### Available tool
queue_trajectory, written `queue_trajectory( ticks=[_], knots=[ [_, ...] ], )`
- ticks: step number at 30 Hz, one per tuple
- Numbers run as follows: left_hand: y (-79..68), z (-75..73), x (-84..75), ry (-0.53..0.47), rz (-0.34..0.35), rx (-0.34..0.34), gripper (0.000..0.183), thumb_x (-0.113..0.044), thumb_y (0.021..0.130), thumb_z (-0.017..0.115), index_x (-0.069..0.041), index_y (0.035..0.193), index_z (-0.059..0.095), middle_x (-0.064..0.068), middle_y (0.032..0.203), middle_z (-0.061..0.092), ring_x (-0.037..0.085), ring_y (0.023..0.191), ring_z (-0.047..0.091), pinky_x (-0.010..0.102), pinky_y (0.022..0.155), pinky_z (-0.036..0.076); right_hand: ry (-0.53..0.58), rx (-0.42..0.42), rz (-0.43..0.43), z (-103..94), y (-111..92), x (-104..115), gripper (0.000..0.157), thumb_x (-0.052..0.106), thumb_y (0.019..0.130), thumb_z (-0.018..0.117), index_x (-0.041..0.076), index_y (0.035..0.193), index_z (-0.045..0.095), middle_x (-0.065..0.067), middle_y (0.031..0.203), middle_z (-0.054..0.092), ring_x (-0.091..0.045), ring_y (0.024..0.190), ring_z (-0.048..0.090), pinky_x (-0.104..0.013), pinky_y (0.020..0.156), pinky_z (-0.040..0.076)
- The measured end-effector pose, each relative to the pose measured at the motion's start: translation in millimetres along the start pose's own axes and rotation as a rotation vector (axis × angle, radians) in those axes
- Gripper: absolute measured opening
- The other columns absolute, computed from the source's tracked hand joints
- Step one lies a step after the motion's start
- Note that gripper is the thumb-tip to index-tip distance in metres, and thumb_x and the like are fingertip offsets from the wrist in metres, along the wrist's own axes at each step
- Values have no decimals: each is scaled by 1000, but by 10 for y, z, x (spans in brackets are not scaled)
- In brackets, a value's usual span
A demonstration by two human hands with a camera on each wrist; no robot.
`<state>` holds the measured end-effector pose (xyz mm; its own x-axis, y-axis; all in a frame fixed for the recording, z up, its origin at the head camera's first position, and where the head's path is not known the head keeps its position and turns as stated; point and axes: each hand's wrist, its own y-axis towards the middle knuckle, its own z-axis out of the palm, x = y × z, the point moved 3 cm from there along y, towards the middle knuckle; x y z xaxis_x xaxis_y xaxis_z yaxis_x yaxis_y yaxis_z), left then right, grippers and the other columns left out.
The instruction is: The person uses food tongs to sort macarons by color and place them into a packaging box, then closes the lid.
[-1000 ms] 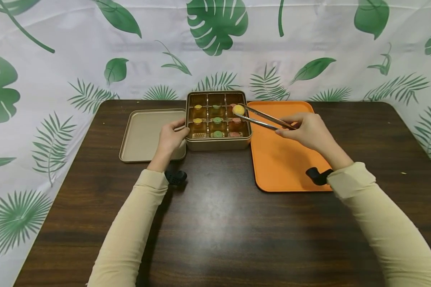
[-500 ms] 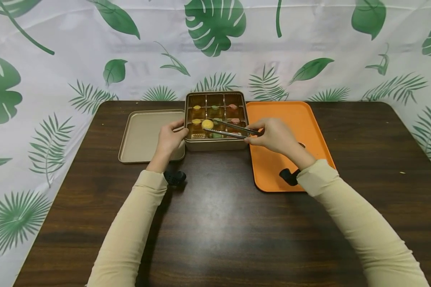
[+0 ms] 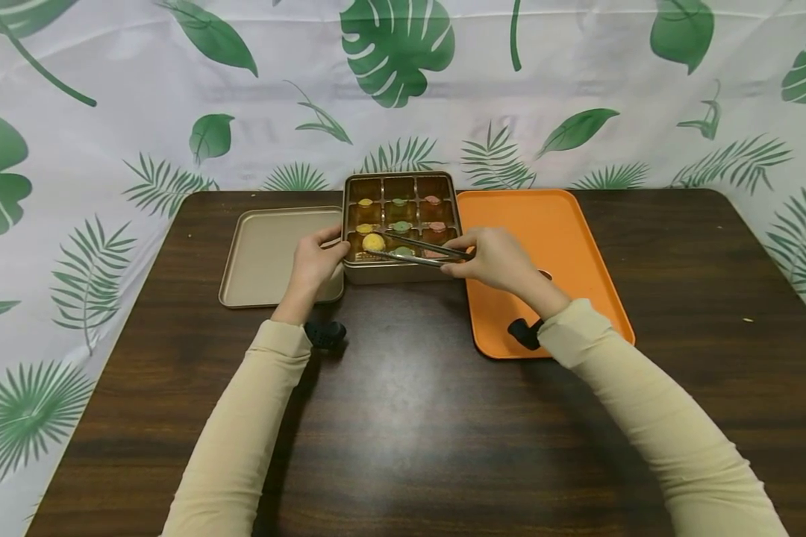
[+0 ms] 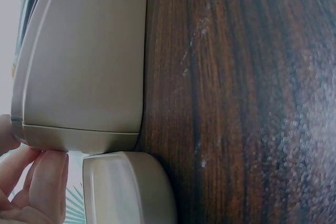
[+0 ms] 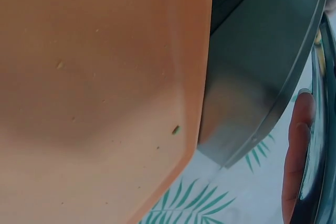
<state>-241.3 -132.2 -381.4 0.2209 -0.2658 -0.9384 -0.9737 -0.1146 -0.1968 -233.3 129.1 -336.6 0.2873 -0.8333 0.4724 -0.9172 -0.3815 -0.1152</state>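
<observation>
A gold tin [image 3: 403,274] with a clear brown divided insert stands at the back of the table. Yellow, green and pink round pieces, like small cookies or macarons, sit in its compartments, sorted by column. My left hand [image 3: 317,262] holds the tin's left side, thumb at the rim and fingers against the wall; in the left wrist view its fingers [image 4: 48,182] touch the tin's corner. Metal tongs [image 3: 416,259] are gripped in my right hand [image 3: 495,259]. Their tips are at a yellow round cookie [image 3: 373,243] in the front left compartment.
The tin's flat lid [image 3: 275,257] lies to the left, partly behind my left hand. On the right is an orange tray [image 3: 564,246] with crumbs [image 5: 176,129] on it, touching or close to the tin. A leaf-print cloth [image 3: 275,89] hangs behind the table.
My right hand has moved left with the tongs, carrying the yellow cookie from over the tin's right side down into the front left compartment. My left hand has stayed on the tin.
</observation>
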Motion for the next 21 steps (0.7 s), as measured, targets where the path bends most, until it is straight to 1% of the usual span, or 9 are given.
queue_trajectory(
  ticks=[3, 5, 10, 17, 21],
  knots=[
    [2, -1, 2, 4, 0, 1, 46, -10, 95, 53, -5, 141, 48, 16, 143, 48, 28, 126, 54, 37, 104, 48, 1, 9, -7, 11, 6, 17, 44, 32, 86, 70, 9, 124, 66, -14, 111, 71, -19, 67, 57, -26, 54, 40],
    [8, 0, 7, 3, -1, 2, 47, -10, 95, 54, -5, 141, 48, 16, 143, 49, 29, 126, 54, 37, 103, 49, -1, 15, -6, 18, 10, 25, 44, 32, 87, 70, 9, 124, 66, -14, 118, 68, -20, 70, 58, -26, 55, 40],
    [17, 2, 18, -14, -4, 6, 47, -10, 95, 54, -4, 141, 47, 17, 143, 48, 29, 125, 54, 38, 103, 49, -7, 23, 4, 38, 18, 33, 43, 34, 86, 70, 11, 123, 67, -15, 129, 62, -21, 73, 59, -28, 59, 44],
    [5, 15, 10, -58, 5, 6, 46, -7, 95, 53, -2, 140, 48, 18, 143, 48, 30, 124, 55, 38, 102, 49, 15, 11, -17, 40, 14, 31, 42, 32, 86, 71, 9, 121, 68, -15, 126, 64, -20, 71, 59, -29, 60, 45],
    [-7, 14, 5, -57, 9, 9, 45, -7, 95, 53, -3, 140, 48, 17, 143, 48, 30, 125, 55, 38, 103, 49, 33, 17, -7, 43, 17, 23, 43, 32, 85, 71, 8, 121, 67, -14, 120, 67, -17, 62, 54, -26, 55, 40]
  ],
)
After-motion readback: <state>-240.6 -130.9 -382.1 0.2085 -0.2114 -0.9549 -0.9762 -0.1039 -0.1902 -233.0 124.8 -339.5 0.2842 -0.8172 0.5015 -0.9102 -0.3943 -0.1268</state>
